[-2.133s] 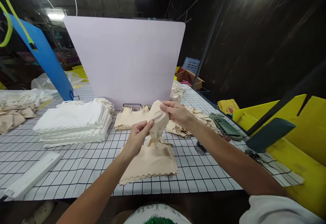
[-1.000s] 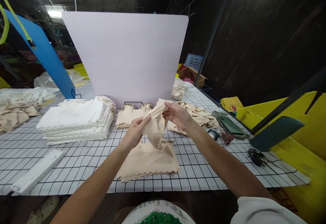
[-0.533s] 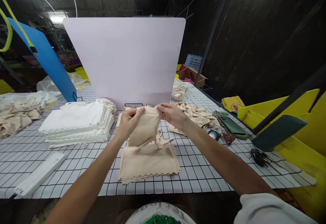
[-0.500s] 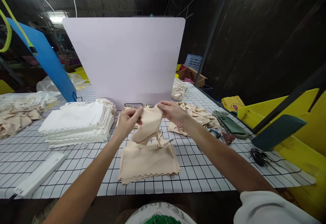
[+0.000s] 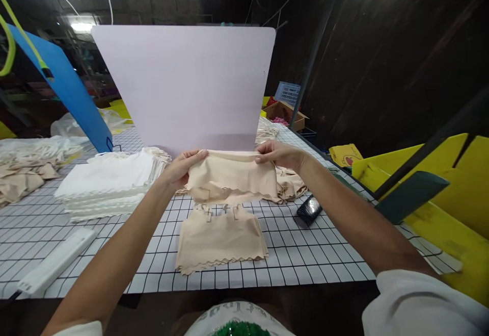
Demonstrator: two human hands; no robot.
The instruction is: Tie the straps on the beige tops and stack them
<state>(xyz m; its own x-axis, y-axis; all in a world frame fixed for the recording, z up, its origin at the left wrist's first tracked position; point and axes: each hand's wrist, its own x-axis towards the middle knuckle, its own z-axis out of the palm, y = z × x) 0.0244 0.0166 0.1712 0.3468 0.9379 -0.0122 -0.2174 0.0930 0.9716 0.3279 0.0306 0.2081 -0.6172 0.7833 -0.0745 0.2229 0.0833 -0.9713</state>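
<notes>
A beige camisole top (image 5: 234, 175) is stretched wide between my hands, above the table. My left hand (image 5: 186, 166) pinches its upper left corner between thumb and fingers. At the upper right, my right hand (image 5: 280, 155) grips the same edge. Directly below lies a neat stack of beige camisole tops (image 5: 222, 239), with thin straps at the far side and a wavy edge toward me. Behind the held top, a loose heap of beige garments (image 5: 291, 184) is partly hidden.
White folded garments (image 5: 110, 180) are piled at left, near a white power strip (image 5: 57, 260). A pale upright board (image 5: 183, 86) and a blue board (image 5: 66, 86) stand behind. A black object (image 5: 309, 210) lies on the grid-patterned table (image 5: 305, 259); yellow panels (image 5: 405, 165) border the right.
The beige top was bunched between my hands and is now spread out wide. My hands have moved apart, the right one further to the right.
</notes>
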